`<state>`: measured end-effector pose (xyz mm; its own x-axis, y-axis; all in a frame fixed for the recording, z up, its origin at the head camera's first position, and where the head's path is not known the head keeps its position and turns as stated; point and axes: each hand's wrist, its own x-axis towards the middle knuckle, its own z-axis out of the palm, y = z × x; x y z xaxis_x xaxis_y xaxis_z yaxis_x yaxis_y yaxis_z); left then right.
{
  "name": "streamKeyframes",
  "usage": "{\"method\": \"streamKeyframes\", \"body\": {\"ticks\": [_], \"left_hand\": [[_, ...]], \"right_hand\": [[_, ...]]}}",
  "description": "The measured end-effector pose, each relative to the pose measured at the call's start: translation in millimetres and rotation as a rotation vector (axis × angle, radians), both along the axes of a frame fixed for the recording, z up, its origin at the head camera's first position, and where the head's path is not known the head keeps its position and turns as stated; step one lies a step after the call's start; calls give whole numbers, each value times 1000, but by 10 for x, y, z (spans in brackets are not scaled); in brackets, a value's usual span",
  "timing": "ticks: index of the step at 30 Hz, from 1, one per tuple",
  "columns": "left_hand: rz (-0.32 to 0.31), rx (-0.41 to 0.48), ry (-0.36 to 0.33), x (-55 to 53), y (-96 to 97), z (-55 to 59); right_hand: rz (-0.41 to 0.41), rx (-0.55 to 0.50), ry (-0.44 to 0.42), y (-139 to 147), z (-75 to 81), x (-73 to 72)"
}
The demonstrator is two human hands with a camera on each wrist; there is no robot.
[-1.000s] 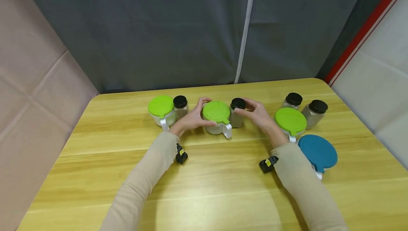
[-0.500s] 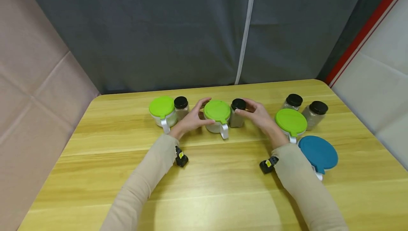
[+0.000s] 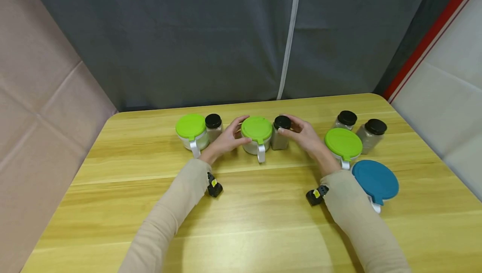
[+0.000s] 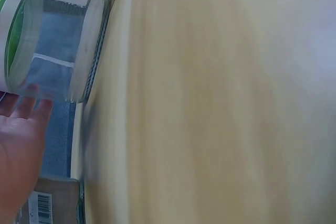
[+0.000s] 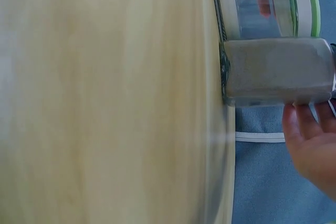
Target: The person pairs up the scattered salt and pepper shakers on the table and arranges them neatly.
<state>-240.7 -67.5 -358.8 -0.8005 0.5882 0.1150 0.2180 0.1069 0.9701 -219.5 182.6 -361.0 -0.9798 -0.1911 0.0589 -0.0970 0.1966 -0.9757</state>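
Observation:
A glass jar with a green lid and white handle (image 3: 257, 129) stands mid-table, handle toward me. My left hand (image 3: 226, 141) is curved around its left side, thumb at the front and fingers behind. In the left wrist view the fingertips touch the clear glass wall (image 4: 55, 51). Close against its right side stands a square spice jar with a black cap (image 3: 279, 139). My right hand (image 3: 302, 135) holds that jar from the right, thumb in front near the cap. The right wrist view shows greyish-brown contents in the spice jar (image 5: 278, 71) and fingertips on its side.
To the left stand another green-lidded jar (image 3: 191, 126) and a black-capped jar (image 3: 213, 124). On the right are two black-capped jars, one at the back (image 3: 346, 118) and one beside it (image 3: 373, 132), a green-lidded jar (image 3: 343, 142) and a blue-lidded jar (image 3: 375, 180) by my right sleeve.
The middle green-lidded jar has turned in my left hand, its handle swinging from the right front to point toward me. My right hand has stayed on the spice jar, which has hardly moved.

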Motion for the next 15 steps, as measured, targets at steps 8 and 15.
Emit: {"method": "streamKeyframes", "body": {"ticks": [8, 15], "left_hand": [[19, 17, -20, -19, 20, -21], [2, 14, -16, -23, 38, -20]], "right_hand": [[-37, -13, 19, -46, 18, 29], [-48, -2, 9, -34, 23, 34]]}}
